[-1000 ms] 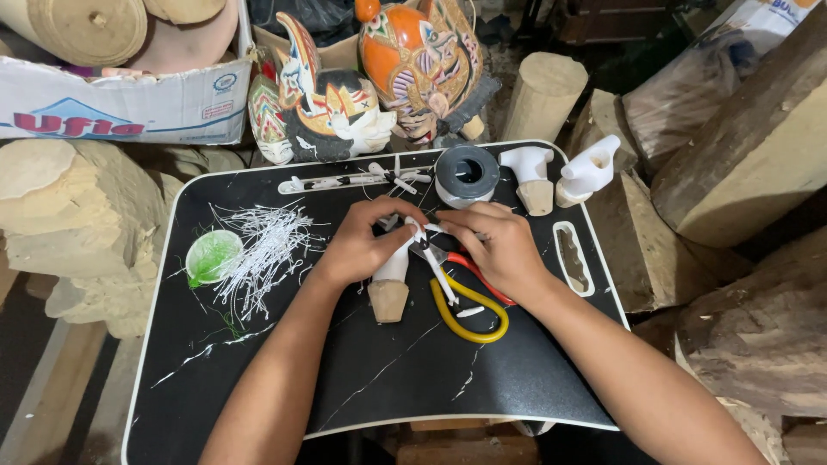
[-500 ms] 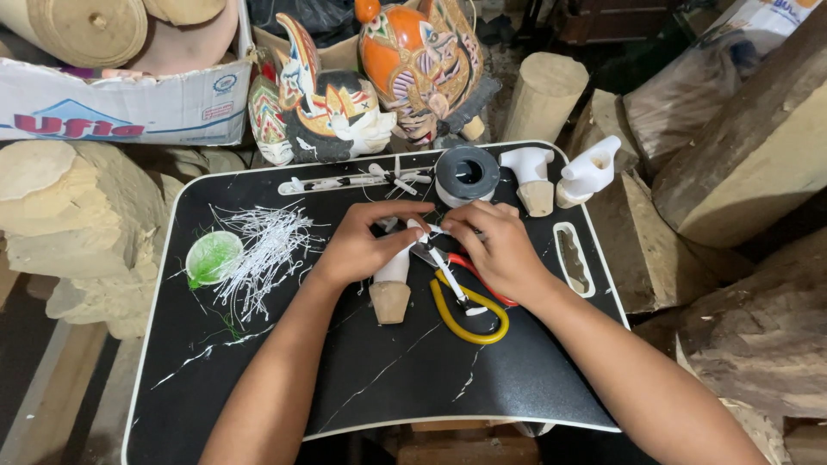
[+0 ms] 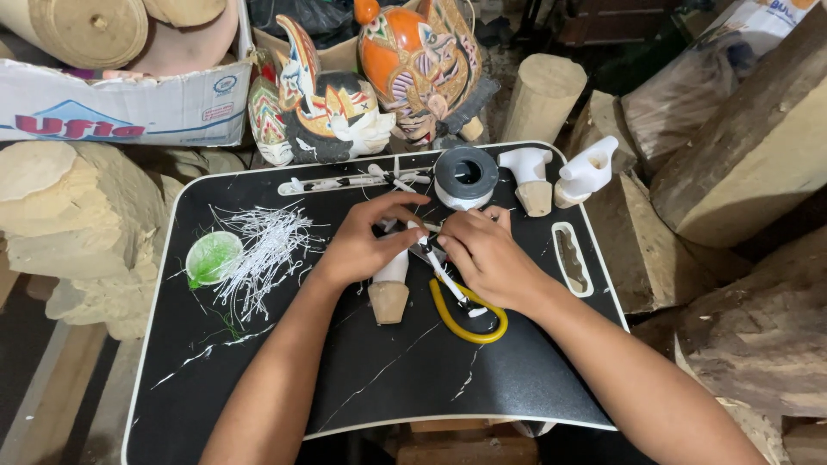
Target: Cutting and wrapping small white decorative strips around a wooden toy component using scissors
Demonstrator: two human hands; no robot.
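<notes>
- Hands meet at the middle of a black lap tray (image 3: 258, 405) with a pale rim, seen from above
- Left hand (image 3: 366, 241) is closed around a small white carved piece with a bare wooden base (image 3: 389, 293); the piece lies on the tray, base toward the viewer
- Right hand (image 3: 487, 258) is clamped on yellow-handled pliers (image 3: 465, 314); the tool's tip sits at the white piece, handles looping back on the tray
- Left of the hands lie a heap of thin white strands (image 3: 263, 250) and a green round dish (image 3: 213, 257)
- Behind the hands: a grey tape roll (image 3: 466, 176) and two more white carved pieces (image 3: 560, 176)
- Painted masks (image 3: 379, 77) and wood blocks surround the tray
</notes>
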